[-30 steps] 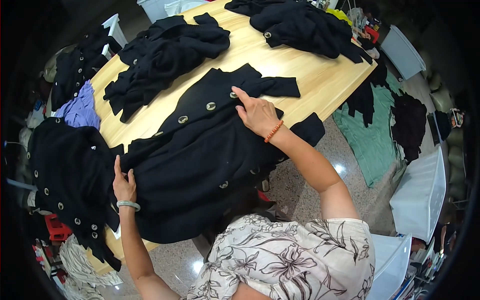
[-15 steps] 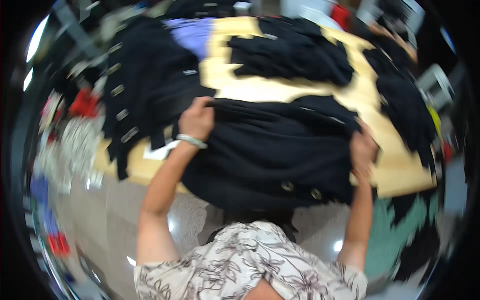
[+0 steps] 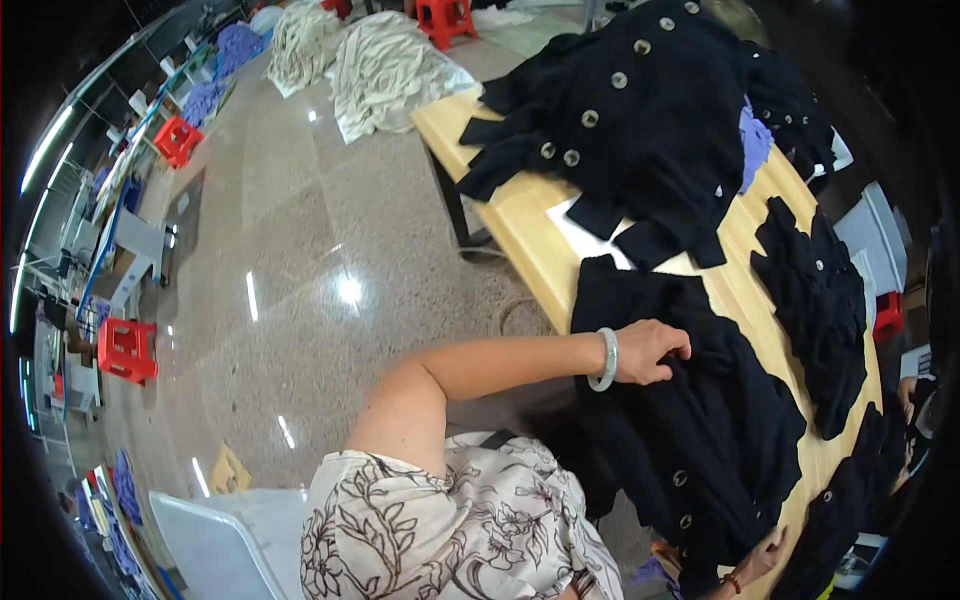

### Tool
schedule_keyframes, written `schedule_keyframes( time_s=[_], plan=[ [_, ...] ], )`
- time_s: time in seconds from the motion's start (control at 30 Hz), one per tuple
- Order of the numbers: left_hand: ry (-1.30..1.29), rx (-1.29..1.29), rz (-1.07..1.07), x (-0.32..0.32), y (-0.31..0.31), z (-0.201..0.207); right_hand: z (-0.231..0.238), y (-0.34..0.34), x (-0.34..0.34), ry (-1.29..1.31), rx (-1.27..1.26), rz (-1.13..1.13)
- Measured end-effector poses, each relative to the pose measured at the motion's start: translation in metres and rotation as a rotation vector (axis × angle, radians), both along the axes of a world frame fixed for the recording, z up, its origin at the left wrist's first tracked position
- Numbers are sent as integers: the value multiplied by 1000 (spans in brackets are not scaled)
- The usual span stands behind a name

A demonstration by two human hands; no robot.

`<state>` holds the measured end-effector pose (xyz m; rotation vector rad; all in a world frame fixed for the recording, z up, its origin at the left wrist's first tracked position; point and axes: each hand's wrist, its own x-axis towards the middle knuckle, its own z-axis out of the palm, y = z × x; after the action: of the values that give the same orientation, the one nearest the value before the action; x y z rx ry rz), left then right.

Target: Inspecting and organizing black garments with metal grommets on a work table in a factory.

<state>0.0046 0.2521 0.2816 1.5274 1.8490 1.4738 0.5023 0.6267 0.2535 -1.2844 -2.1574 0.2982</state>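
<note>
A black cardigan (image 3: 690,420) with round metallic-looking buttons lies spread along the near edge of the wooden table, part of it overhanging. My left hand (image 3: 648,352), a pale bangle on its wrist, rests over the upper part of this cardigan with its fingers curled into the cloth. At the cardigan's lower right edge is my right hand (image 3: 762,556), a thin bracelet on the wrist, its fingers closed at the hem. The folds partly hide what the fingertips grip.
Another buttoned black garment (image 3: 660,110) covers the table's (image 3: 540,250) far end, above a white sheet (image 3: 585,235). More black garments (image 3: 815,300) lie along the right side. On the floor are pale cloth heaps (image 3: 390,70) and a red stool (image 3: 128,350); a white chair (image 3: 215,545) stands close behind me.
The view has swung left, showing more floor. The black cardigan, earlier stretched between both raised hands, now lies on the table. My left hand has shifted onto its upper part.
</note>
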Motion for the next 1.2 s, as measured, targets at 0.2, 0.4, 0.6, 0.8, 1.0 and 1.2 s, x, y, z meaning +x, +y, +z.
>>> schedule_keyframes(
  time_s=[0.2, 0.4, 0.6, 0.8, 1.0, 1.2],
  plan=[
    [-122, -79, 85, -4, -24, 16, 51, -30, -93, -294, 358, 17],
    [-255, -119, 108, -2, -19, -4, 94, -218, -259, 182, -17, 582],
    [-622, -89, -172, 10, -14, 18, 51, -285, -329, 360, -536, 878],
    [-531, -104, -110, 8, -20, 12, 41, -271, -330, 246, -430, 785],
    [-125, -175, -179, 0, 17, 27, 29, -259, -318, 326, -417, 706],
    [114, -208, 142, -79, 111, 7, 13, -260, -320, 323, -410, 765]
  ],
)
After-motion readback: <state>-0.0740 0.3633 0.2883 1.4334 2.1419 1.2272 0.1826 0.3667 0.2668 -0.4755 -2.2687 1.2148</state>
